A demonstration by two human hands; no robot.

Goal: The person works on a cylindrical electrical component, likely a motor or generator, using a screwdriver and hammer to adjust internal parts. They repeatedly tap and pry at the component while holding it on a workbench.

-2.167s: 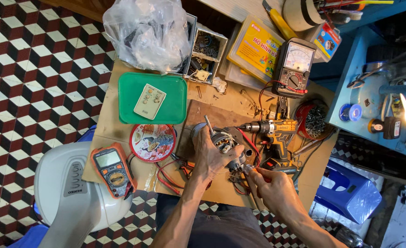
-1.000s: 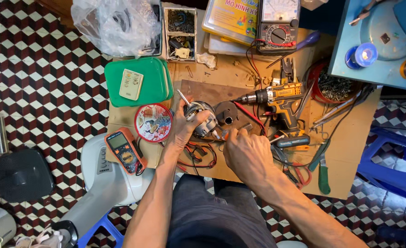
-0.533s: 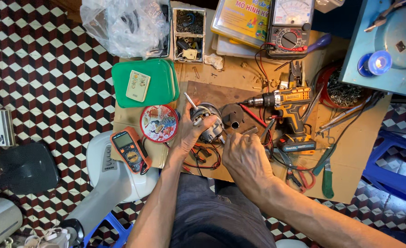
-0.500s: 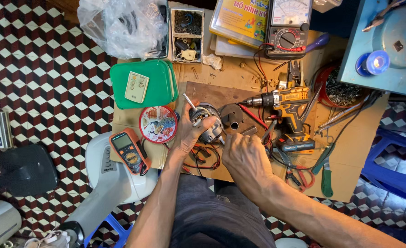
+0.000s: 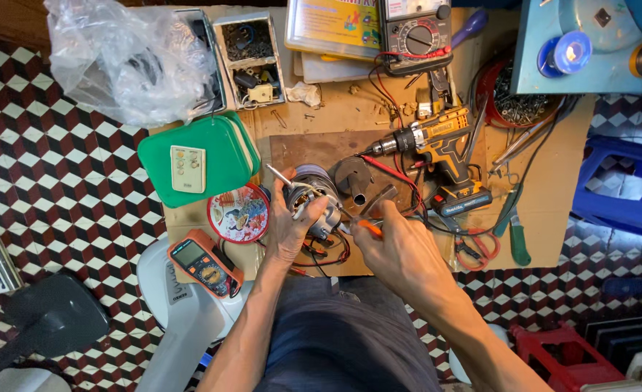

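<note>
Cluttered wooden worktop [image 5: 314, 116] carries a small electric motor [image 5: 314, 199] gripped by the left hand [image 5: 288, 229], while the right hand [image 5: 401, 250] at four o'clock pinches an orange-handled screwdriver [image 5: 368, 227].

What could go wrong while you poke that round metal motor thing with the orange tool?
The tool in the right hand might slip off the motor and jab the left hand, whose fingers wrap right around it. The red wires under the motor could snag or tear if it turns. The yellow drill lies close by, so an elbow might knock it.
</note>
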